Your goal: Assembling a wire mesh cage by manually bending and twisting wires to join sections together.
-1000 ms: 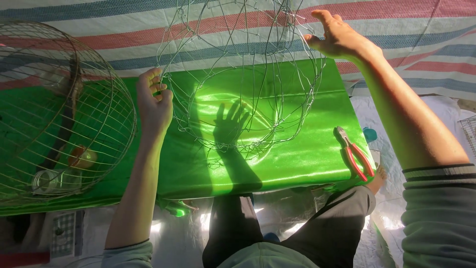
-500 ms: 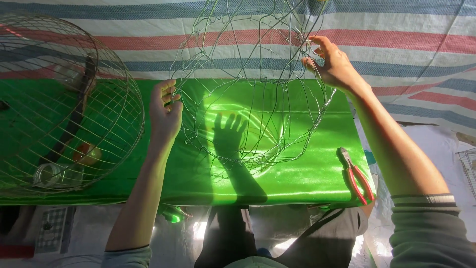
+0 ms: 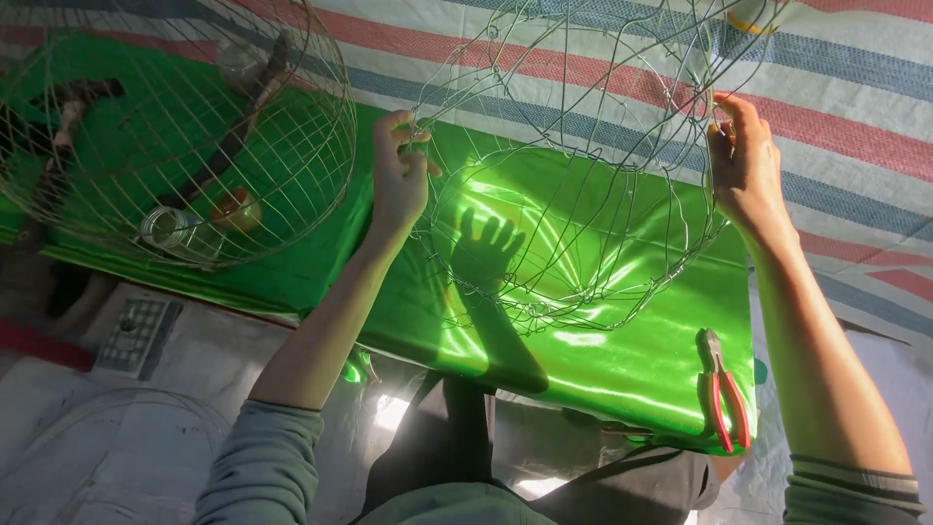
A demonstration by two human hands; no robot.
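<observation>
A round wire frame (image 3: 573, 156), half woven and open-meshed, hangs above a shiny green sheet (image 3: 603, 360). My left hand (image 3: 397, 173) grips its rim on the left side. My right hand (image 3: 746, 163) grips the rim on the right, fingers curled over the wire. The frame is tilted, its far part lifted over a striped tarp (image 3: 855, 107). The shadow of a hand falls on the green sheet under the frame.
A finished wire basket (image 3: 185, 136) lies at the left with a wire coil (image 3: 175, 231), an orange ball (image 3: 238, 209) and a dark tool inside. Red-handled pliers (image 3: 724, 389) lie on the sheet's right front corner. A calculator (image 3: 136, 335) lies on the floor.
Both hands have lowered the wire frame and brought it nearer the green sheet; my right hand has come down from high up to the frame's right rim.
</observation>
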